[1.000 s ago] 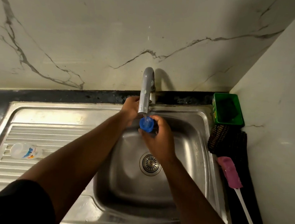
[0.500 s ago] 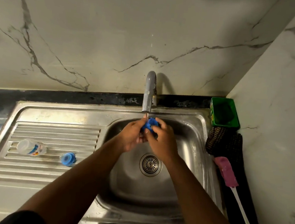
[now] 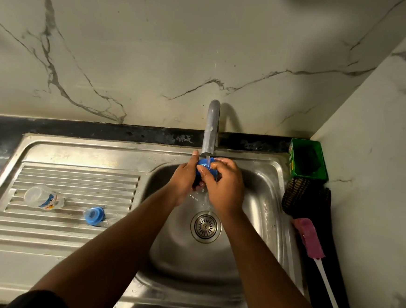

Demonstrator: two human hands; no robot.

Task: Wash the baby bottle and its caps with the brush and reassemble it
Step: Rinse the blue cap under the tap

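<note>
Rinse step, we judge: left hand (image 3: 185,176) and right hand (image 3: 223,185) both pinch blue cap (image 3: 205,166) under tap (image 3: 211,127) stream. Bottle (image 3: 44,197), second cap (image 3: 94,215) lie on drainboard (image 3: 69,235); brush (image 3: 310,237) beside sink. Next we expect setting cap down, then reassembly.

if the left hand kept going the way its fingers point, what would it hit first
The left hand, gripping the blue cap, points up and away toward the tap. Its fingertips sit just beside the spout end, so it would likely meet the tap first, though depth is unclear.
</note>
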